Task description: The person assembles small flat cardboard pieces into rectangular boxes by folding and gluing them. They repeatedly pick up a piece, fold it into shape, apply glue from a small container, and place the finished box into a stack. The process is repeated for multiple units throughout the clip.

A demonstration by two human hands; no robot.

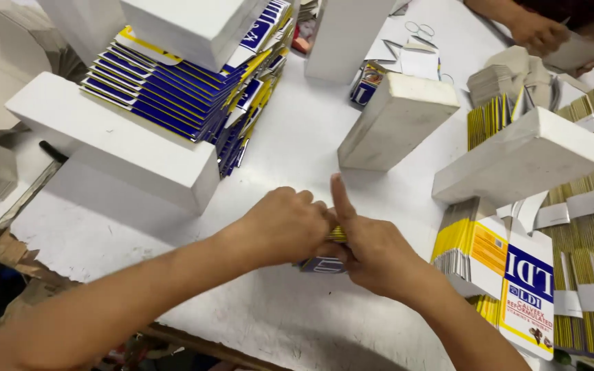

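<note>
Hands (331,237) gripping carton (324,264), white blocks (397,120) around

one view only, from a camera worn on the person's head. it looks steeply down and forward over a white table (290,148). it sits close: both forearms enter from the bottom edge and the hands meet near frame centre. the far table edge lies at the top, where another person's hand (539,31) shows. no second view to compare.
</note>
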